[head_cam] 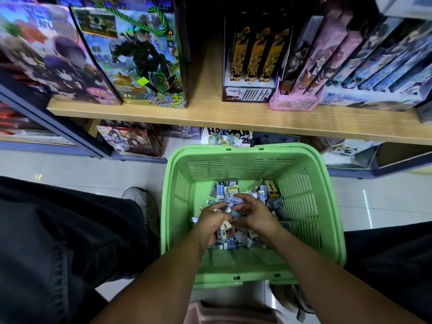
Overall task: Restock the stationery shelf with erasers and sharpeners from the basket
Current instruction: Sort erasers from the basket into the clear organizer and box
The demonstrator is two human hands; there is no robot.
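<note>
A green plastic basket (304, 199) stands on the floor between my knees, holding a heap of small erasers and sharpeners (236, 190) in blue, white and yellow packs. Both hands are down inside it. My left hand (210, 220) is curled round several small packs, some beige and blue ones poking out between its fingers. My right hand (254, 213) meets it from the right and pinches a small blue item at the fingertips. The wooden shelf (205, 90) above the basket has a bare gap in its middle.
Large illustrated boxes (131, 57) fill the shelf's left side. Black-and-gold boxed sets (252, 59) and pink and blue boxes (327, 66) fill the right. A lower shelf with gift bags (131, 139) sits behind the basket. My dark trouser legs flank the basket on the tiled floor.
</note>
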